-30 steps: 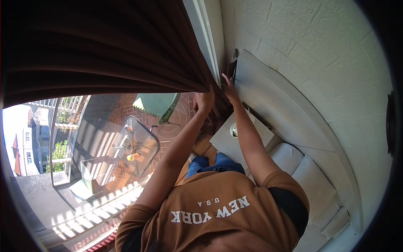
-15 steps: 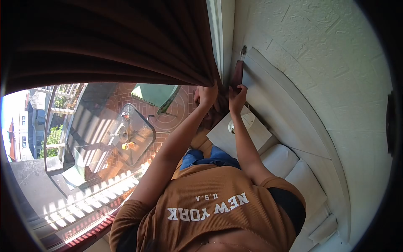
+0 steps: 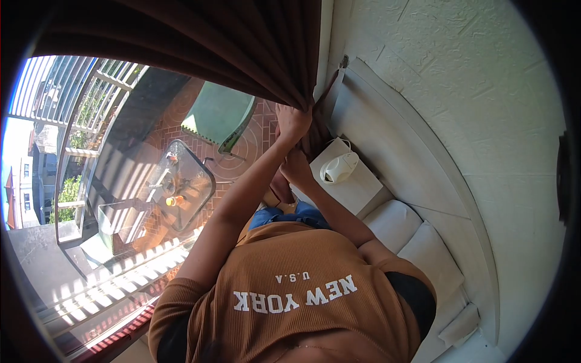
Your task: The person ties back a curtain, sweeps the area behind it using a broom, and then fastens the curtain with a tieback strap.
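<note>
A dark brown curtain (image 3: 242, 42) hangs from the top of the view and is gathered into tight folds at the window's right edge. My left hand (image 3: 294, 123) is closed around the gathered folds. Just below it, my right hand (image 3: 296, 167) has curled fingers, partly hidden behind my left wrist; what they hold cannot be made out. A dark tieback strap (image 3: 329, 89) runs slantwise from a wall hook (image 3: 345, 61) to the curtain beside my left hand. The lower curtain (image 3: 315, 142) hangs behind both hands.
A white kettle (image 3: 340, 167) stands on a small white table (image 3: 357, 192) to the right. Pale cushions (image 3: 396, 225) lie along the wall. Through the window glass, a glass-topped table (image 3: 184, 184) and a green chair (image 3: 221, 112) stand on brick paving.
My right hand has moved left and down from the tieback near the hook to below my left hand. The tieback now slants toward the curtain. The view has shifted slightly.
</note>
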A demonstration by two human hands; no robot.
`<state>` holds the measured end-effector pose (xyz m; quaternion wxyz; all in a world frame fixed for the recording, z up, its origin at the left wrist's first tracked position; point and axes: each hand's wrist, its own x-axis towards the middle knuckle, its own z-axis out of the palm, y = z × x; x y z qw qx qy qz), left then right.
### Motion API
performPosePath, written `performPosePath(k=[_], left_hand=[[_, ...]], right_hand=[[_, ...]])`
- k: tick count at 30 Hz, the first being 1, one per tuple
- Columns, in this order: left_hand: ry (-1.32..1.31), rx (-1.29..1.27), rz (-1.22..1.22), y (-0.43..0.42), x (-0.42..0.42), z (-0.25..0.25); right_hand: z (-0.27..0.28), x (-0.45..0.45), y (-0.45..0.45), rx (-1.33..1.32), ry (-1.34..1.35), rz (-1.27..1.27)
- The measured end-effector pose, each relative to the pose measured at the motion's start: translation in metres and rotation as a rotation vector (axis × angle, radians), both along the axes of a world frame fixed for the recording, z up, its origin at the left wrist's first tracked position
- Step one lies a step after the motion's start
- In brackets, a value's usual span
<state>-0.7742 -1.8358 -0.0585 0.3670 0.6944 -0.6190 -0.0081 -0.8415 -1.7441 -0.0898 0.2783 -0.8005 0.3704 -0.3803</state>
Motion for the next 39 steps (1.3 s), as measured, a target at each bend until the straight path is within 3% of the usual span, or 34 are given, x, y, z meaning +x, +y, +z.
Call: performPosePath(k=[3, 4, 6, 9, 12, 14, 16, 20, 24, 26, 29, 31, 34, 35, 37, 39], left_hand=[[-0.095, 0.111, 0.018, 0.012, -0.001, 0.015], [-0.148, 0.139, 0.031, 0.015, -0.002, 0.019], [-0.167, 0.152, -0.057, 0.019, 0.002, 0.033], [-0.284, 0.164, -0.143, 0.029, 0.019, 0.064], [-0.088, 0.615, -0.338, 0.03, 0.053, 0.103], [0.05, 0.904, -0.533, 0.019, 0.087, 0.105], [0.057, 1.038, -0.752, 0.012, 0.116, 0.098], [-0.265, 0.159, -0.507, 0.039, 0.106, 0.07], [-0.124, 0.444, -0.166, 0.034, 0.112, 0.035], [-0.138, 0.169, -0.243, 0.04, 0.103, 0.065], [-0.04, 0.18, -0.14, 0.034, 0.105, 0.079], [-0.141, 0.034, -0.212, 0.032, 0.11, 0.077], [-0.208, -0.111, -0.255, 0.028, 0.113, 0.066], [-0.214, -0.147, -0.262, 0.026, 0.111, 0.064], [-0.149, -0.088, -0.293, 0.022, 0.105, 0.065], [-0.086, -0.01, -0.304, 0.02, 0.1, 0.068]], right_hand=[[-0.014, 0.025, -0.026, -0.495, -0.053, -0.054], [0.012, 0.031, -0.031, -0.553, -0.089, -0.168], [0.043, 0.034, -0.042, -0.424, -0.109, -0.204], [0.064, 0.026, -0.054, 0.146, -0.054, 0.025], [0.063, 0.026, -0.068, 0.626, -0.151, 0.242], [0.047, 0.029, -0.08, 0.815, -0.434, 0.364], [0.047, 0.027, -0.092, 0.94, -0.546, 0.447], [0.057, 0.026, -0.093, 1.057, -0.614, 0.47], [0.075, 0.013, -0.085, 1.153, -0.527, 0.567], [0.093, 0.004, -0.081, 1.171, -0.439, 0.55], [0.131, -0.033, -0.082, 1.045, -0.302, 0.536], [0.149, -0.069, -0.097, 0.96, -0.126, 0.466], [0.129, -0.102, -0.149, 0.763, -0.215, -0.057], [0.135, -0.095, -0.161, 0.644, -0.355, -0.151], [0.128, -0.069, -0.192, 0.486, -0.514, -0.078], [0.14, -0.046, -0.193, 0.634, -0.762, 0.296]])
